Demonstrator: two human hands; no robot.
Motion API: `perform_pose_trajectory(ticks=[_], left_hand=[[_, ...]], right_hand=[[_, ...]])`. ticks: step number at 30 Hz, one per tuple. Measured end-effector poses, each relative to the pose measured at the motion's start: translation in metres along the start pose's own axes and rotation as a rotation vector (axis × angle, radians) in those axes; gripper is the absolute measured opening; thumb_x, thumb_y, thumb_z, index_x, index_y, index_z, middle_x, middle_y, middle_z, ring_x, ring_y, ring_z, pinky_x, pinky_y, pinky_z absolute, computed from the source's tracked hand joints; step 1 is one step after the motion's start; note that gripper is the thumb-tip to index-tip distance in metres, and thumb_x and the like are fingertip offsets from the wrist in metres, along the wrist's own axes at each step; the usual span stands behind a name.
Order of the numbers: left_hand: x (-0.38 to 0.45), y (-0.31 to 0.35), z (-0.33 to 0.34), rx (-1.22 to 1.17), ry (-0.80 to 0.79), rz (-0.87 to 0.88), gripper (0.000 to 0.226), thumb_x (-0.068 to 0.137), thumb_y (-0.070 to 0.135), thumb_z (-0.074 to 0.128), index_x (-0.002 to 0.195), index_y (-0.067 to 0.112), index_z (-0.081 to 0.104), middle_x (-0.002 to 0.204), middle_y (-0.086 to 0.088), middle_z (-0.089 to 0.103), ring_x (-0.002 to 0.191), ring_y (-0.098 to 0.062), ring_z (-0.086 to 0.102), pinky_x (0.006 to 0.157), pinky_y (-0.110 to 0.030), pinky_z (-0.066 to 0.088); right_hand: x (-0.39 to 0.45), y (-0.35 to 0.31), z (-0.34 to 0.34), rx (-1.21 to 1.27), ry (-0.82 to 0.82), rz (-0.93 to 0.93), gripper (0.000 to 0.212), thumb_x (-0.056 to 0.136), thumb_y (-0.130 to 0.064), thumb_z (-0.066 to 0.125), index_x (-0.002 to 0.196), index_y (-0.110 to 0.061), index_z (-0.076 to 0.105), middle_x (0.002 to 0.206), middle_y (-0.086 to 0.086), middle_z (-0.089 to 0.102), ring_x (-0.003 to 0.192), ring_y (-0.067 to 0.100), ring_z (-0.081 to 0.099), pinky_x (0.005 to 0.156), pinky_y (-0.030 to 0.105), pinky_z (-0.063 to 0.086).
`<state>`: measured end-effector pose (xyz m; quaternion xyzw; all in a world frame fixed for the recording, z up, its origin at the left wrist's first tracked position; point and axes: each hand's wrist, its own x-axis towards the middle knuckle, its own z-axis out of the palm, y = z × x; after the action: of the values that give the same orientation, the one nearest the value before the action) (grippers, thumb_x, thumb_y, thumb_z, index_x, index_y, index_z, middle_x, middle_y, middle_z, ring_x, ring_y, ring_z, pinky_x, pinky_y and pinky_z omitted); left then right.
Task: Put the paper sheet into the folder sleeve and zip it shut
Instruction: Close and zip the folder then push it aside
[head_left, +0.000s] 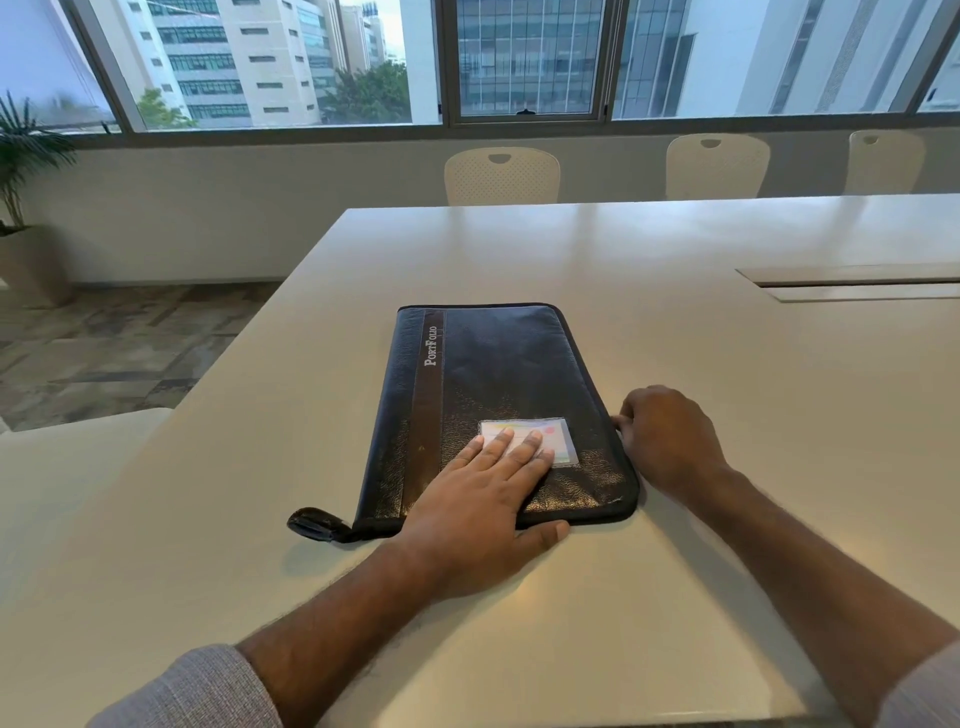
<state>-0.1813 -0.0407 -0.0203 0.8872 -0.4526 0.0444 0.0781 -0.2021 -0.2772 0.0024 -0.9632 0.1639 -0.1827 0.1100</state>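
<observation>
Head view: black folder (498, 410) lies closed, flat on surface (727, 364). Left hand (478, 499) splayed, pressing its near cover. Right hand (670, 441) curled at folder's right edge, seemingly pinching the zipper pull; pull hidden. Paper not visible. Risk: zipper snagging at the corner, dragging the folder.
</observation>
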Motion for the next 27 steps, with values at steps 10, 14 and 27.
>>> perform_pose_trajectory(ticks=[10,14,27], left_hand=[[0.0,-0.001,0.001,-0.018,-0.002,-0.004,0.08,0.086,0.08,0.01,0.152,0.037,0.001,0.16,0.014,-0.002,0.146,-0.005,-0.011,0.114,-0.027,-0.014],[0.0,-0.001,0.001,-0.025,0.003,-0.011,0.08,0.086,0.08,0.011,0.153,0.037,0.003,0.161,0.015,0.0,0.146,-0.004,-0.01,0.114,-0.026,-0.013],[0.029,-0.008,-0.028,-0.27,-0.05,-0.201,0.077,0.084,0.081,0.018,0.142,0.036,0.04,0.152,0.011,0.037,0.134,-0.008,0.031,0.102,-0.032,0.026]], right_hand=[[0.037,-0.005,0.009,-0.001,-0.043,0.029,0.018,0.09,-0.021,0.065,0.094,-0.005,0.072,0.094,0.013,0.072,0.081,0.029,0.066,0.068,0.034,0.052],[0.047,-0.006,0.012,0.029,-0.046,0.039,0.018,0.091,-0.021,0.066,0.094,-0.004,0.072,0.094,0.013,0.072,0.08,0.029,0.066,0.067,0.033,0.051],[0.047,0.011,0.036,0.209,0.05,-0.012,0.02,0.094,-0.024,0.059,0.091,-0.006,0.068,0.089,0.009,0.065,0.074,0.021,0.057,0.066,0.034,0.048]])
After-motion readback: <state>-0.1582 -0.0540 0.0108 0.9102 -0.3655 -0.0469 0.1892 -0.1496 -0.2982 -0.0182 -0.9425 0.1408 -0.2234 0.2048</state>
